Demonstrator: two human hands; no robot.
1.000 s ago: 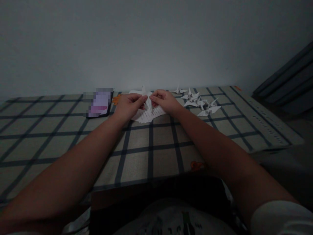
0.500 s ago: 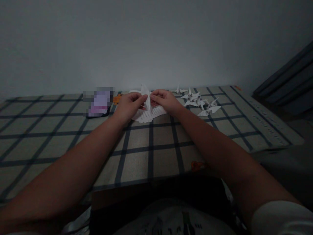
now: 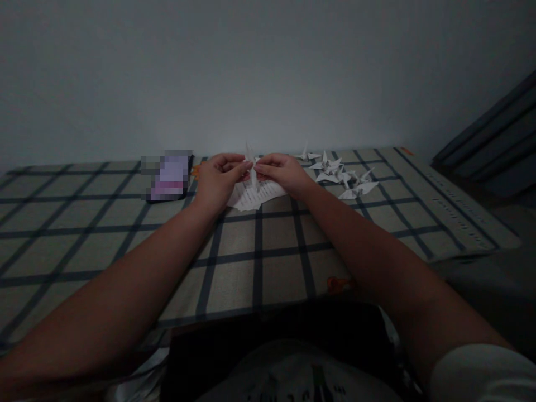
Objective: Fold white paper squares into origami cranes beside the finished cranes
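Observation:
My left hand [image 3: 218,178] and my right hand [image 3: 281,172] meet at the far middle of the checked cloth. Both pinch a small folded white paper piece [image 3: 252,167] that stands upright between the fingertips, its tip pointing up. Beneath the hands lies a stack of white paper sheets with printed lines [image 3: 256,195]. To the right of my right hand lies a cluster of several finished white paper cranes [image 3: 342,176].
A phone with a lit, blurred screen [image 3: 168,175] lies left of my left hand. The checked cloth [image 3: 259,251] covers a flat surface that ends at the right near a dark slatted object [image 3: 489,145]. A plain wall runs behind.
The hands have drawn slightly closer and a little higher around the folded paper. The paper's upper part looks narrower now than before.

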